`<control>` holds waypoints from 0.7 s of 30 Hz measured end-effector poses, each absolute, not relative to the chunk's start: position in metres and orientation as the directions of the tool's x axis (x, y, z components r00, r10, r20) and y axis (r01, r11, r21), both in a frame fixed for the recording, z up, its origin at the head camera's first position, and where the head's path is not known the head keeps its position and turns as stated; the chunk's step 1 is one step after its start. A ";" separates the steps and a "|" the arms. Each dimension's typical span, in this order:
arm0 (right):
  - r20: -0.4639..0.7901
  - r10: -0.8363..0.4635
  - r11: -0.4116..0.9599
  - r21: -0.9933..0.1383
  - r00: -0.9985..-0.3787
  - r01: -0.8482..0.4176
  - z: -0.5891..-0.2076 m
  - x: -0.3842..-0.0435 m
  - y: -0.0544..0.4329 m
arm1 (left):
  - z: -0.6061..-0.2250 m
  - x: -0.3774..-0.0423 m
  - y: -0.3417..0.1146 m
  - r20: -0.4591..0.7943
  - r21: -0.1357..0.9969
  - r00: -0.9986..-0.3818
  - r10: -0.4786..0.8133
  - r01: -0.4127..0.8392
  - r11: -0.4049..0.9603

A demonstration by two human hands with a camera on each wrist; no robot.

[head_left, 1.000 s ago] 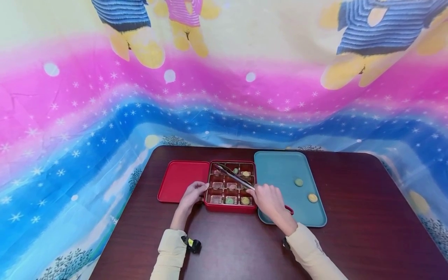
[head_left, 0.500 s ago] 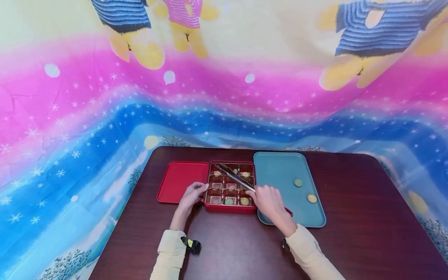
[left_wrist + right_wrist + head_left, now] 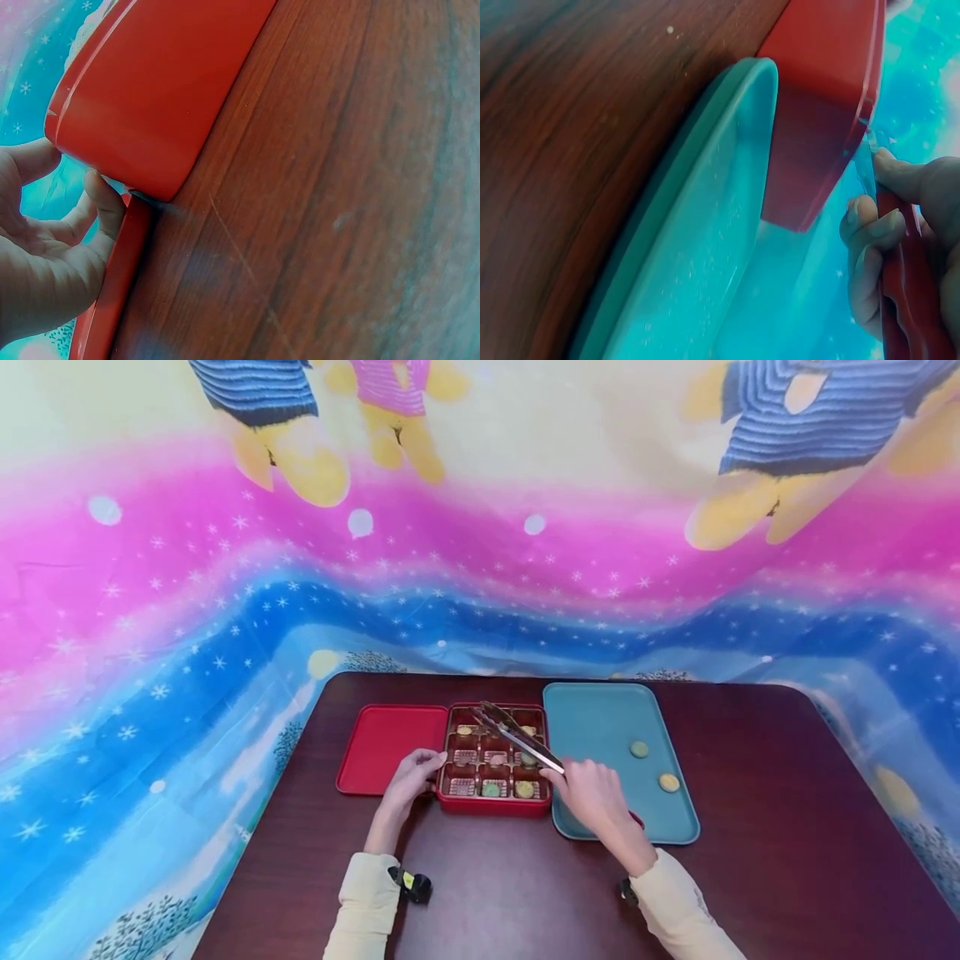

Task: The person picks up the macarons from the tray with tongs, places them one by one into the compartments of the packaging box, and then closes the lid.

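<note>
My right hand grips the red handles of a pair of tongs; its metal arms slant left over the red box, tips above the back row, with nothing seen between them. In the left wrist view, my left hand holds the box's near left corner, thumb at the rim and bent fingers against the side. The box's brown divided insert carries small round biscuit-like pieces: a yellow one at back left, a green one and a yellow one in front. The tongs partly cover the back row.
The flat red lid lies left of the box. A blue-green tray stands against the box's right side, holding a green round piece and a yellow one. A printed curtain hangs behind the table.
My right hand and the tongs have shifted right, the tips away from the back left compartment, where the yellow piece now lies uncovered. My left hand stays at the box.
</note>
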State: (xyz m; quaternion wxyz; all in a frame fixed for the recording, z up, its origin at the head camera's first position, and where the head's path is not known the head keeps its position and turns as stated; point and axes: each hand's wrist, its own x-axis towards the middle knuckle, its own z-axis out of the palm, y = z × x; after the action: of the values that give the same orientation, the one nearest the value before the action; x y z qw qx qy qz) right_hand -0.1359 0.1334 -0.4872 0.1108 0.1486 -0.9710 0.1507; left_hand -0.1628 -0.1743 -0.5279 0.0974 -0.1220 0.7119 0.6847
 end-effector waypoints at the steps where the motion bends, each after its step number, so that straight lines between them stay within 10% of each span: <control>1: 0.263 -0.249 0.911 -0.264 -0.932 -0.318 -0.486 -0.135 0.136 | -0.528 -0.163 -0.174 -0.303 0.952 -0.952 -0.041 -0.304 0.032; 21: 0.239 -0.098 0.937 -0.305 -0.966 -0.171 -0.474 -0.112 0.199 | -0.530 -0.165 -0.172 -0.303 0.952 -0.952 -0.040 -0.304 0.016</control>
State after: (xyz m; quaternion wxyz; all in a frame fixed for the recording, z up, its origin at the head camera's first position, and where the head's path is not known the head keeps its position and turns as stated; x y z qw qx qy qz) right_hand -0.1121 0.1994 -0.4736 0.1106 0.0689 -0.9778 0.1638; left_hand -0.1653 -0.1724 -0.5295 0.0956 -0.1218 0.7063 0.6907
